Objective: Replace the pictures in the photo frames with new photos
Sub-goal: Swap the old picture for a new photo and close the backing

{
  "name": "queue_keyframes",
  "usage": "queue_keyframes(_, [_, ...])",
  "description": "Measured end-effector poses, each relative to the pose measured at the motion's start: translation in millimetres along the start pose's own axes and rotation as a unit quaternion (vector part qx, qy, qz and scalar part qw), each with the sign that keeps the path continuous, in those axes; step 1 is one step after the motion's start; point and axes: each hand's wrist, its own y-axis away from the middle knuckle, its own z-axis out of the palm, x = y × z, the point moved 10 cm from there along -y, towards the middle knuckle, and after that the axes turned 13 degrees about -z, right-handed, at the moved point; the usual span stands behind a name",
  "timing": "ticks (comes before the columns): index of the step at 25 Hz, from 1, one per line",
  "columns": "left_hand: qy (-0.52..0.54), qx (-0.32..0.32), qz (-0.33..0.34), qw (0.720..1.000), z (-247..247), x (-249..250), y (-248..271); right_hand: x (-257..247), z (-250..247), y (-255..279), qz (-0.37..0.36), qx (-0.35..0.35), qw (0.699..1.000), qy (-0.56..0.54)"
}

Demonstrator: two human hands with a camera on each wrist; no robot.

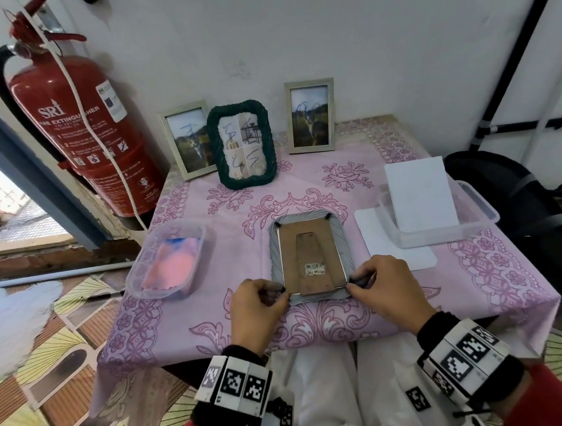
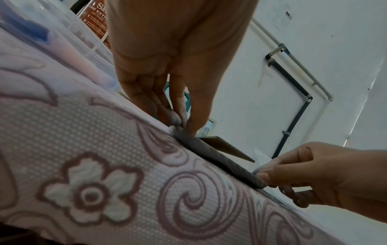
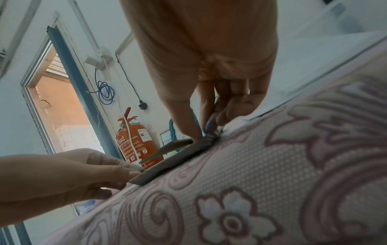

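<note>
Your left hand (image 1: 258, 303) and right hand (image 1: 386, 285) pinch the face-down grey frame (image 1: 309, 258) at its near corners; its backing isn't out yet; three standing frames (image 1: 311, 115) probably wait.

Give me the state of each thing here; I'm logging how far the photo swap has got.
Grey frame: face down, backing board still in.
Left hand: pinching its near left corner.
Right hand: pinching its near right corner.
Green frame: upright, picture in.
Two pale frames: upright, pictures in.
</note>
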Motion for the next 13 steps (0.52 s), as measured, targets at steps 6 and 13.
queue_keyframes(6, [0.017,0.0,0.033,0.999,1,5,6,-1,1,3,-0.02,0.029,0.999,-0.035])
queue_keyframes(13, [-0.023,0.013,0.041,0.999,-3,5,3,-13,-1,0,-0.075,0.019,0.997,-0.016])
